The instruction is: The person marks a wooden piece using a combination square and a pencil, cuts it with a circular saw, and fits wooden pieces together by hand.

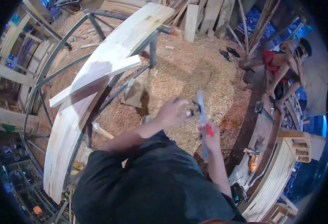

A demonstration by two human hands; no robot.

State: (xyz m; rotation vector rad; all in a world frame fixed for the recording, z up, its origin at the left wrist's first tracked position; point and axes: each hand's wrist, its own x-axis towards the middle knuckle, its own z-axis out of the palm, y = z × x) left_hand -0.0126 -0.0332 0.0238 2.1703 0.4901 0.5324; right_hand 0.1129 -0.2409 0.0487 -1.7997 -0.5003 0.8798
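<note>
The right grip (pixel 211 137) clasps the ruler (pixel 202 118), which juts out beyond it at both ends, a red item (pixel 209 130) at its fingers. The left grip (pixel 172 112), fingers spread, hovers just beside the ruler.

Beneath the left fingers (pixel 178 101) and right fingers (pixel 211 129) spreads a floor (pixel 179 74), strewn with pale wood shavings (pixel 205 76); well beyond them, dark footwear (pixel 229 53) lies on it; to the left of the left fingers, a metal frame (pixel 153 52) carries broad curved boards (pixel 115 37), a narrower beam (pixel 96 77) slanting across their top; right of the right fingers, a long bench (pixel 259 130) bears an orange-and-black power tool (pixel 252 160).
</note>
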